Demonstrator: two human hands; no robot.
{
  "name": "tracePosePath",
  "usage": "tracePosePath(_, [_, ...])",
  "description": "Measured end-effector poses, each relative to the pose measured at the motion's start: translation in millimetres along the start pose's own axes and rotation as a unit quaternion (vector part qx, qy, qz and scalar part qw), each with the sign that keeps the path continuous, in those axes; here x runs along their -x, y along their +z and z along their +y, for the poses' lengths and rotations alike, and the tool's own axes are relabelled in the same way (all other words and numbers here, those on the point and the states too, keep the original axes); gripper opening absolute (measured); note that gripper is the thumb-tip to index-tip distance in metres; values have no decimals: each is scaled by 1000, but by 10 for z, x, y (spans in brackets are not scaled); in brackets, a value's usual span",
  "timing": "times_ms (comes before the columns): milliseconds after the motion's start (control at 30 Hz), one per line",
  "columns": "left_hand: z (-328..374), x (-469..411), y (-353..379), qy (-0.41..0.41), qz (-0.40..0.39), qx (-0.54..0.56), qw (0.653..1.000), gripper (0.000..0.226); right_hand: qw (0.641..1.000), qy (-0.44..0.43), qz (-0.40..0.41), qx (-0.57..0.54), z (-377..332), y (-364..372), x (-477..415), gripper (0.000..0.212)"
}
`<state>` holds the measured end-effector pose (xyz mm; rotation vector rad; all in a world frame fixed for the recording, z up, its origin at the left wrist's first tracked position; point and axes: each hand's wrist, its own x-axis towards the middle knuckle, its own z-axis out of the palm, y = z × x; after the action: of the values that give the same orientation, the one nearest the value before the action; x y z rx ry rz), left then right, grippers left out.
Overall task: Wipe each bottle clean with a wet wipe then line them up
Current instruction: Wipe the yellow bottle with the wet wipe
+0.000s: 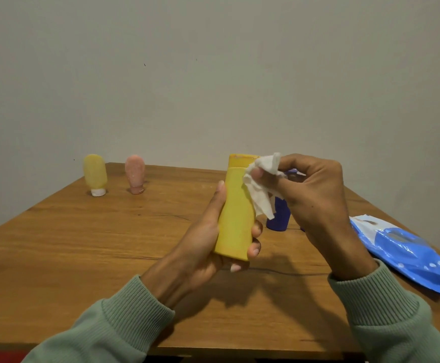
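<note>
My left hand (200, 247) grips a tall yellow bottle (236, 218) around its lower half and holds it upright above the wooden table (82, 244). My right hand (308, 189) pinches a crumpled white wet wipe (261, 184) against the bottle's upper right side, near its cap. A blue bottle (279, 216) stands on the table behind my right hand, largely hidden. Two small bottles stand cap-down side by side at the far left: a pale yellow one (95, 174) and a pink one (135, 173).
A blue and white wet wipe pack (402, 252) lies flat at the table's right edge. A plain wall rises behind the table's far edge. The table's near edge runs just below my sleeves.
</note>
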<state>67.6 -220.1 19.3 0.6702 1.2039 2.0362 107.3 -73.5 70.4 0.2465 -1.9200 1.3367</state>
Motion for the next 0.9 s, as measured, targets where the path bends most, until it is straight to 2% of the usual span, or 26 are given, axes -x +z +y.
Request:
tracePosePath(133, [10,12,-5,-23,-6,-10,1000,60,999,-7,48,-2,-14,-3,-5,24])
tracePosePath(367, [25,6,-22,40,32,-130,990,68,999,-15,-29,16,-60,-96,-39,19])
tracePosePath(500, [11,24,-6,59,47,-184,980,68,999,-27,29,-2,-31,-101,-55,24])
tracePosePath(567, [23,26,-21,68,52,-204,975,66,999,-21,32,2,-18,-109,-70,27])
tracePosePath(800, [152,31,-120,105,55,-310,943,45,997,-13,-40,58,-46,-190,-106,12])
tracePosePath(900, [214,30,-149,115,45,-354,927,56,996,-25,-67,56,-101,-213,-103,11])
